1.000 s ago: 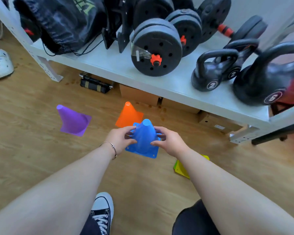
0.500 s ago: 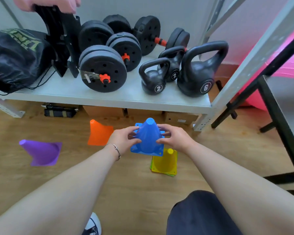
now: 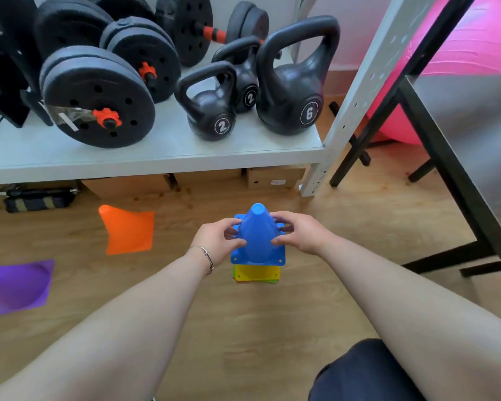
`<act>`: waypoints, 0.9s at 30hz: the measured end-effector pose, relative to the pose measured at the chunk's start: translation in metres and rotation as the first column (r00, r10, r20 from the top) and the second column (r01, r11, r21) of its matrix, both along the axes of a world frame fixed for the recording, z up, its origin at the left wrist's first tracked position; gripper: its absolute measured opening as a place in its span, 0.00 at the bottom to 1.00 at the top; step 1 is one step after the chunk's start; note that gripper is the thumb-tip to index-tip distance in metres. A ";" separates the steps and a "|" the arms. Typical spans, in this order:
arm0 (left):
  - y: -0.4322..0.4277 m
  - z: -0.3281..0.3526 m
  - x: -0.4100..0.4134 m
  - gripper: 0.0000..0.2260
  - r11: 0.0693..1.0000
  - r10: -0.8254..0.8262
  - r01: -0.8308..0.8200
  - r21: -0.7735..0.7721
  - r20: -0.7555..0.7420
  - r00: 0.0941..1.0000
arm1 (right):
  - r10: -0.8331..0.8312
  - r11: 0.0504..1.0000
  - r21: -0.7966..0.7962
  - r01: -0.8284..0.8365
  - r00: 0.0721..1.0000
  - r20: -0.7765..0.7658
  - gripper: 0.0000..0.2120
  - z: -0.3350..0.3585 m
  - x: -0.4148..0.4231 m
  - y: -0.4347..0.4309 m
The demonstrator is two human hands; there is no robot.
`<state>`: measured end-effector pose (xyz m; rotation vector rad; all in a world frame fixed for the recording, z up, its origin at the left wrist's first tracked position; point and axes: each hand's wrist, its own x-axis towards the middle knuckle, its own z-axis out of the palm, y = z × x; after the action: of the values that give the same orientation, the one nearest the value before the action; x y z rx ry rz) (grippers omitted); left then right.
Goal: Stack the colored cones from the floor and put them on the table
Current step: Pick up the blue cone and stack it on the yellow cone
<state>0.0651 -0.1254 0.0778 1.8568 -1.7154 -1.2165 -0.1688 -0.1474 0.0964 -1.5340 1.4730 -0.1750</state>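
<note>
1. Our left hand (image 3: 219, 241) and right hand (image 3: 300, 234) are both closed on the blue cone (image 3: 256, 235), one on each side, thumbs on the near face and the fingers wrapped round the far side. The left wrist wears a thin bracelet (image 3: 207, 257).

2. We hold the blue cone upright, tip away from us, directly over the yellow cone (image 3: 256, 272), whose square base shows just under the blue base. A sliver of green (image 3: 269, 281) peeks out beneath the yellow, so we judge there is a green cone at the bottom of the pile. We cannot tell whether the blue base is fully seated on the yellow one or is a little above it.

3. The pile stands on the wooden floor (image 3: 243, 328), in front of the grey shelf (image 3: 156, 151) that carries the kettlebells (image 3: 295, 91) and weight plates (image 3: 99, 96).

4. Further out to our left, the orange cone (image 3: 128, 230) lies on its side on the floor, well apart from the pile. The purple cone (image 3: 18, 285) lies on its side too, farther left, near the frame edge.

5. To our right stands the table (image 3: 475, 117), grey top on black legs; no cone is on the part of it we can see.

6. As we judge it: three cones are gathered or nearly so, two more are left to add, and the carry to the table is not yet done.
</note>
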 end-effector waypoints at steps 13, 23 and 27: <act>-0.001 -0.072 -0.012 0.25 0.997 0.009 -0.007 0.071 -0.029 1.000 | 0.082 0.996 0.052 -0.077 0.991 -0.106 0.30 -0.064 -0.002 -0.007; -0.001 -0.089 -0.009 0.24 0.993 -0.026 0.026 0.115 0.000 1.000 | 0.040 0.998 0.051 -0.034 0.993 -0.107 0.29 -0.084 0.002 0.003; -0.001 -0.096 -0.006 0.23 0.990 -0.047 0.045 0.135 0.012 0.999 | 0.046 0.997 0.067 -0.039 0.993 -0.108 0.30 -0.092 0.004 0.005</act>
<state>0.0592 -0.1267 -0.0179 1.9166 -1.7311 -1.3717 -0.1643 -0.1429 0.0043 -1.5422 1.5158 -0.0179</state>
